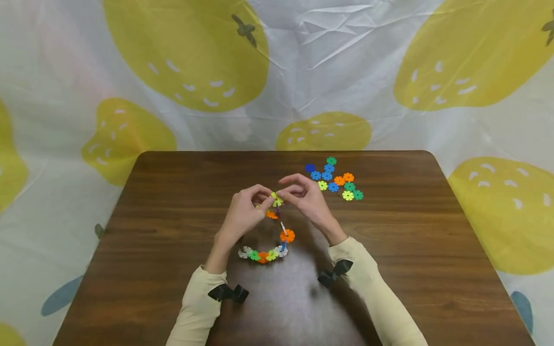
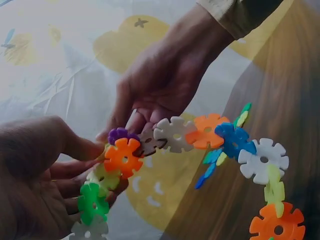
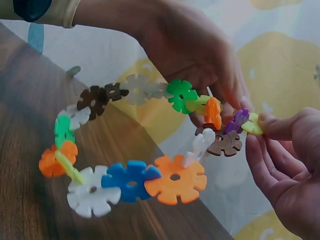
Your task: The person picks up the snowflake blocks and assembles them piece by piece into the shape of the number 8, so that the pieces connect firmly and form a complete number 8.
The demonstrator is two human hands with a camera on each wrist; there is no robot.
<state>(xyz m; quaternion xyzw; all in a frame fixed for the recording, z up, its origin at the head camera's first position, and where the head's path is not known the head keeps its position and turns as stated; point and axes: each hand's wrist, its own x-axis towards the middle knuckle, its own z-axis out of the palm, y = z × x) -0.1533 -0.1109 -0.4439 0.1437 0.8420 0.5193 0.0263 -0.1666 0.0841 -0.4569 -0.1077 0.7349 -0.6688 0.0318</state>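
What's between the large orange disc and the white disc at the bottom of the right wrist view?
A blue disc, joined to both the orange disc and the white disc; the right wrist view shows it.

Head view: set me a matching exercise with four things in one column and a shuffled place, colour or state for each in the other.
1. Right hand
2. Disc chain
3. Scattered discs
4. Tabletop

A. lying near the far edge
B. wooden, dark brown
C. pinching a yellow-green disc
D. many-coloured, linked in a curve

Pairs: 1-C, 2-D, 3-A, 4-B
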